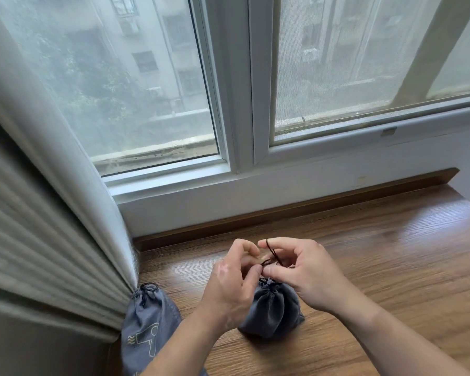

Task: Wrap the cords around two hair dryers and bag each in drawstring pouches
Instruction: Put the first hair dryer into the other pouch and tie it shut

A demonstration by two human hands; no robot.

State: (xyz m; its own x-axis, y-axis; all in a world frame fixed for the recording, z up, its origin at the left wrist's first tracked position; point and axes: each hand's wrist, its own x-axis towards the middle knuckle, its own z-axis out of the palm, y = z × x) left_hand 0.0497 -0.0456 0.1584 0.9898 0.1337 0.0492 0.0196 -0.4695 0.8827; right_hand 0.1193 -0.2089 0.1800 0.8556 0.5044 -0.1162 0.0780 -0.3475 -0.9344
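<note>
A dark blue-grey drawstring pouch stands full and upright on the wooden surface, its mouth gathered tight. Just above its neck, my left hand and my right hand pinch the black drawstring, which loops up between the fingers. A second grey pouch with a hair dryer drawing printed on it lies at the lower left, its mouth drawn closed and its cord looped on top. Both hair dryers are hidden from view.
A ribbed grey curtain hangs down the left side and touches the second pouch. A white-framed window and a dark wooden skirting strip bound the far side of the wooden surface.
</note>
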